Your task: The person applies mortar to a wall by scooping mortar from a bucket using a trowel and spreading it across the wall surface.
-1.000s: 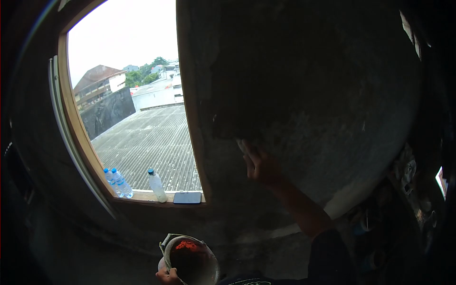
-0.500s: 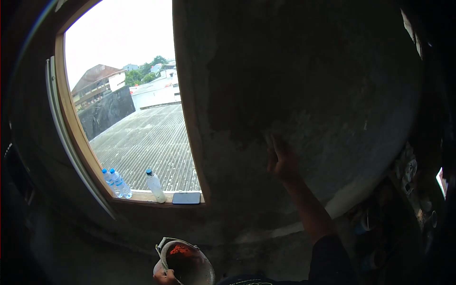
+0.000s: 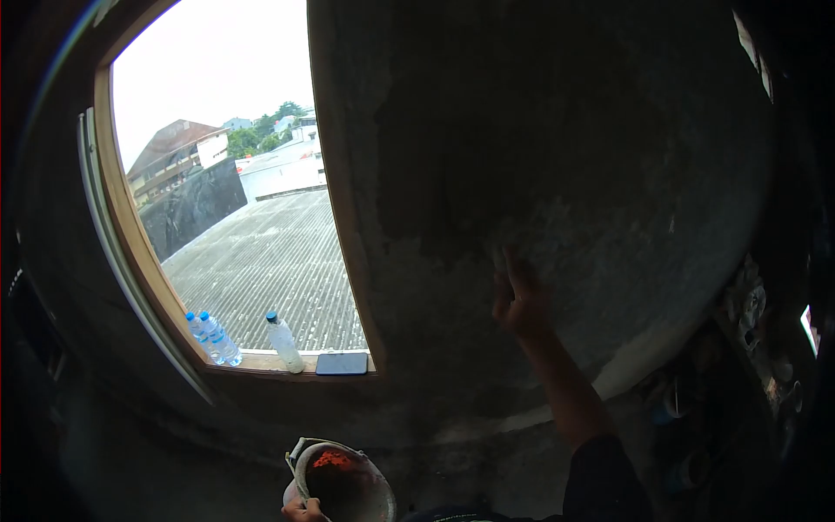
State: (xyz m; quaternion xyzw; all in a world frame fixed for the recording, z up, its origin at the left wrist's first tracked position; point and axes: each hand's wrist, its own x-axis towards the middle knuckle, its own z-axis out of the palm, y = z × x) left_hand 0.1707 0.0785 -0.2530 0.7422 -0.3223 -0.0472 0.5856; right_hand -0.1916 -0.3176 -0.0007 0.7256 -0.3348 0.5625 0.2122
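At the bottom of the view my left hand point(image 3: 302, 510) grips the rim of a bucket point(image 3: 376, 487). The bucket is tilted toward me, with a pale, smeared outside, a raised handle and an orange-red patch lit inside. Up against the dark grey plastered wall point(image 3: 600, 287), my right hand point(image 3: 522, 304) is raised with its fingers closed. A faint pale edge shows at its fingertips, but shadow hides what it is. Above and left of this hand the wall has a darker, damp-looking patch point(image 3: 452, 183).
Left of the wall is a wooden-framed window opening point(image 3: 346, 261) onto a corrugated roof. Its sill carries two water bottles point(image 3: 217, 341), a third bottle of cloudy liquid point(image 3: 284, 344) and a phone point(image 3: 342, 364). Dim clutter point(image 3: 674, 404) lies at lower right.
My right hand has shifted very slightly right and down over the wall. The bucket stays in my left hand, and the view has moved a little.
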